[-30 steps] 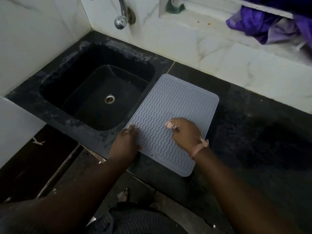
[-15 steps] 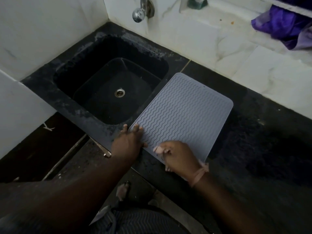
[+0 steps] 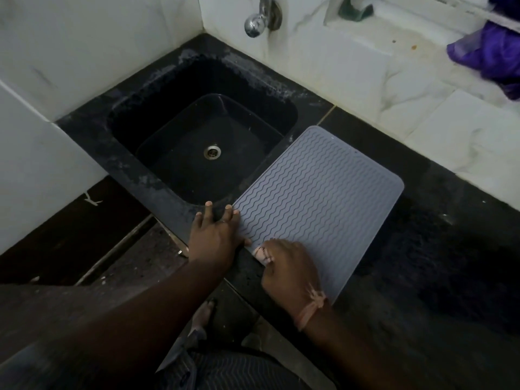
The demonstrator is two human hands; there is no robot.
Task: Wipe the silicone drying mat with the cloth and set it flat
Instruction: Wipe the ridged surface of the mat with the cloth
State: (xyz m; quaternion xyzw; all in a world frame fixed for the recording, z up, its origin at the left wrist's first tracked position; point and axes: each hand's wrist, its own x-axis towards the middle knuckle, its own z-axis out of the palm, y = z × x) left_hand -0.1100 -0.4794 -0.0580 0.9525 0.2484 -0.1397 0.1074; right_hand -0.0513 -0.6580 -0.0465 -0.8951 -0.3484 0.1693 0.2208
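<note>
A grey silicone drying mat with a wavy ridge pattern lies flat on the black counter, just right of the sink. My left hand rests with spread fingers on the mat's near-left edge and the counter rim. At the mat's near edge, my right hand is closed around a small pinkish cloth, of which only a bit sticks out past the fingers. The hand and wrist cover the mat's near corner.
A black sink with a metal drain sits left of the mat, a chrome tap above it. White marble tiles back the black counter. Purple fabric lies on the ledge at top right.
My right hand with the cloth has slid from the mat's middle toward its near edge. My left hand stays at the mat's left edge. The view has shifted slightly.
</note>
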